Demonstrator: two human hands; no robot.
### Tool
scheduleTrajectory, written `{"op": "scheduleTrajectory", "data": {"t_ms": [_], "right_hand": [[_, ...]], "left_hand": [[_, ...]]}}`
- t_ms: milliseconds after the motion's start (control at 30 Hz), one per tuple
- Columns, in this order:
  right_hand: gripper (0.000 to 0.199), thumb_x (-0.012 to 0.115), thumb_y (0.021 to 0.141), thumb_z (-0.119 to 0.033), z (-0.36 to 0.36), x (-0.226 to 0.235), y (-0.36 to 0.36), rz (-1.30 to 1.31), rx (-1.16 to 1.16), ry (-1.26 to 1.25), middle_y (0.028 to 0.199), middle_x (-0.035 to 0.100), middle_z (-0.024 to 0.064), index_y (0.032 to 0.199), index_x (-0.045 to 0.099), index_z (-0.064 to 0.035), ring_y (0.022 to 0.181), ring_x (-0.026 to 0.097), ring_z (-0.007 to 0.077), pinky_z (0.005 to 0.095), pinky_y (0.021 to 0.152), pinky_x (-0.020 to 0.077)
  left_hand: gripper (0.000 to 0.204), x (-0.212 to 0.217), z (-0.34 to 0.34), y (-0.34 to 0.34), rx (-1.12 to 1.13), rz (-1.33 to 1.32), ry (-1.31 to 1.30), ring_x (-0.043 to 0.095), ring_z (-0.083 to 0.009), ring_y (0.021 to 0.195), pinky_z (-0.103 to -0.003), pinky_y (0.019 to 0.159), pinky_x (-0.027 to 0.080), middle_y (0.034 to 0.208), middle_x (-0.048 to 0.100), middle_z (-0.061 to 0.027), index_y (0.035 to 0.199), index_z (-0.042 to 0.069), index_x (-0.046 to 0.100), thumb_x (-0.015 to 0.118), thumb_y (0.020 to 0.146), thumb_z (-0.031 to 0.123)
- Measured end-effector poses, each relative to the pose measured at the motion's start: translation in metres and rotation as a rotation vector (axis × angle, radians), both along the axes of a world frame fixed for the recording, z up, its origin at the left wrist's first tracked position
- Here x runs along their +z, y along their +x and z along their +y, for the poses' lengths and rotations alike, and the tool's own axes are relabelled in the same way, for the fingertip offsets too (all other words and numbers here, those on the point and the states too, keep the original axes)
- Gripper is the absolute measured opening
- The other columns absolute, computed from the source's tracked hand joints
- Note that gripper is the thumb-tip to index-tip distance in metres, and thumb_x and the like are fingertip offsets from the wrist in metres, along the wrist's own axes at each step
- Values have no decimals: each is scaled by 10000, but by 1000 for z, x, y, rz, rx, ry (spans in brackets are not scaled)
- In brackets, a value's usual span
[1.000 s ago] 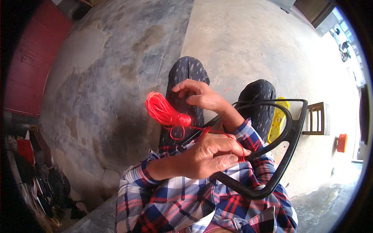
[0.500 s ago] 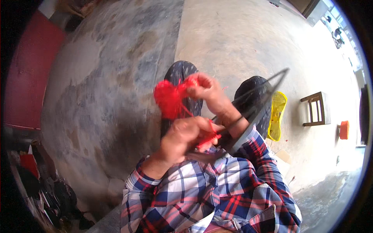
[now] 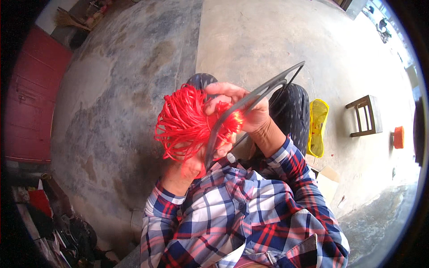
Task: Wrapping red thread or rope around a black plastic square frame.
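Red cord fills your grip, black frame slanting across it!

And here you are, your right hand (image 3: 243,106) with its fingers curled around the gathered end of a thick, looped bundle of glossy red cord (image 3: 183,120), pressed in on it. The loops fan out to the left of that grip, full and loose! Below the bundle comes your left hand (image 3: 194,164), mostly covered by the cord; some fingers show under the gathered end, but whether they pinch it or merely support it, I can't tell from here.

Across the front of your grip runs a thin, curved black frame (image 3: 263,87), its lower end reaching down to your left hand, its upper end out beyond your right.

Just right of the grip, your dark, speckled trouser knee (image 3: 292,107); past it, a long, bright yellow open basket (image 3: 316,134) on the floor. Farther right again, a small, dark wooden stool (image 3: 367,117), then a round orange-red object (image 3: 398,137)! Well off to the left of your hands, a dark red panelled door (image 3: 38,89).
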State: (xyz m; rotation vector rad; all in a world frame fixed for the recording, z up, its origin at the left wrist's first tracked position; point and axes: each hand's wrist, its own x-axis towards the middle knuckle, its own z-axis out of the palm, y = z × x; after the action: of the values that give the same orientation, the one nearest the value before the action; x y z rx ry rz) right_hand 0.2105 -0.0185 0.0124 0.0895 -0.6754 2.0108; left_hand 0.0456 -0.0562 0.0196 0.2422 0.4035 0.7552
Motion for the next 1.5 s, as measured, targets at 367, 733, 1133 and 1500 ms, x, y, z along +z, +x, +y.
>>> {"op": "scheduleTrajectory", "data": {"t_ms": [367, 733, 1133, 1500], "right_hand": [[512, 747, 800, -74, -36, 35, 11, -646, -535, 21, 804, 597, 21, 1193, 423, -14, 751, 592, 94, 201, 659, 469], [410, 721, 848, -197, -36, 63, 2, -895, -579, 40, 665, 616, 13, 1161, 527, -17, 523, 583, 76, 198, 428, 404], [492, 784, 739, -38, -38, 57, 4, -806, -758, 171, 1049, 609, 27, 1174, 554, -22, 975, 585, 117, 287, 869, 477], [500, 359, 983, -522, -37, 39, 89, -28, -515, -226, 723, 539, 43, 1102, 511, -60, 566, 513, 168, 316, 570, 463]], "left_hand": [[460, -5, 18, -17, 9, 10, 242, 604, -183, 620, -241, 470, 418, 921, 657, -144, 1112, 39, 572, 533, 899, 445], [407, 7, 15, -9, 25, 25, 183, 629, -173, 601, -227, 445, 473, 839, 648, -119, 1114, 20, 558, 485, 942, 382], [598, 0, 10, -25, 262, 0, 246, 625, -233, 770, -291, 532, 461, 1026, 642, -161, 1193, 41, 556, 467, 811, 493], [522, -6, 19, -65, 238, 4, 220, 466, -177, 601, -265, 479, 354, 855, 555, -151, 1185, -4, 564, 450, 935, 440]]}}
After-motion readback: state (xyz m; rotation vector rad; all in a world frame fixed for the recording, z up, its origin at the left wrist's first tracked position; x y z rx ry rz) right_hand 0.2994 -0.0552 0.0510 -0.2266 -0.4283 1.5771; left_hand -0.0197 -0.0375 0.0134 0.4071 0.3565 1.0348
